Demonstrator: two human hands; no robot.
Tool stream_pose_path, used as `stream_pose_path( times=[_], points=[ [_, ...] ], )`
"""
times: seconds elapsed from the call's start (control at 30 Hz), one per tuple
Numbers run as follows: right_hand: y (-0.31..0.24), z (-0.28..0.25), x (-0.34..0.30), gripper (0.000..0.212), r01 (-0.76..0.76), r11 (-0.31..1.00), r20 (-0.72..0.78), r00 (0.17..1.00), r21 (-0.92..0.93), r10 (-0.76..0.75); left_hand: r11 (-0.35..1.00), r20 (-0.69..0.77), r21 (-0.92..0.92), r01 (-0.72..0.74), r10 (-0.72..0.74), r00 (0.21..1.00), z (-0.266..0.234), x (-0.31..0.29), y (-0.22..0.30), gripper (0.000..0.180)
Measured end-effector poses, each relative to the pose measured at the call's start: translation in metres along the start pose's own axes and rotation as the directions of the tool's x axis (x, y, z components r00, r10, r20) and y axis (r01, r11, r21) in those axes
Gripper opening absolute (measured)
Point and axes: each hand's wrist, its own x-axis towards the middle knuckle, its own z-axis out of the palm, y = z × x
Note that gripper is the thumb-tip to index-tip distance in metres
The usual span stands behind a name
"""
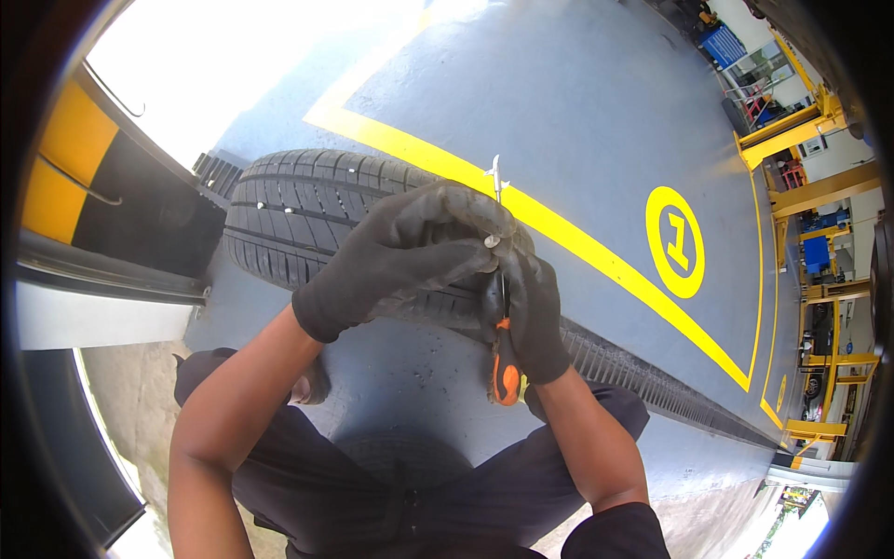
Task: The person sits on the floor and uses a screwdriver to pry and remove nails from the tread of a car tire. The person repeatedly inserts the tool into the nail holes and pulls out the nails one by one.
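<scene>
Both my hands wear dark gloves and meet above the tyre (pixel 307 210). Between the thumb and fingers of my left hand (pixel 405 247), a small pale piece (pixel 492 241) is pinched. My right hand (pixel 533 303) is closed round a screwdriver-like tool (pixel 506 373) with an orange and black handle, which points down. Above the fingers sticks out a slim metal tip (pixel 496 172) with small side prongs; whether it belongs to the same tool is hidden by the gloves. Several small whitish bits (pixel 289 211) sit on the tyre's tread.
The tyre lies in front of my knees on a grey floor (pixel 549 112) with yellow lines (pixel 615 261). A floor grating (pixel 643 382) runs past it to the right. At left stands a yellow and black post (pixel 93 177). Yellow lift frames (pixel 792 130) stand far right.
</scene>
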Motion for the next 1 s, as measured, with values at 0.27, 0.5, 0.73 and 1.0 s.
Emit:
stream_pose_path(
  times=[0.27,0.5,0.73,1.0],
  points=[
    [0.004,-0.004,-0.005,0.033,0.033,0.988,-0.024,0.999,-0.154,-0.037,0.999,0.018,0.038,0.011,-0.012,1.0,-0.001,-0.003,-0.002,0.03],
    [0.0,-0.005,-0.008,0.03,-0.061,0.928,-0.087,0.996,-0.367,0.031,1.0,0.03,0.018,0.014,-0.014,0.999,0.004,-0.003,0.003,0.029],
    [-0.007,-0.004,-0.01,0.03,-0.115,0.904,-0.079,0.993,-0.412,0.09,0.997,-0.009,0.047,0.066,-0.066,0.998,0.001,-0.004,0.004,0.026],
    [-0.008,-0.001,-0.01,0.032,-0.126,0.896,-0.105,0.99,-0.426,0.089,1.0,0.068,0.03,0.009,-0.011,0.998,-0.001,-0.002,0.001,0.024]
  ],
)
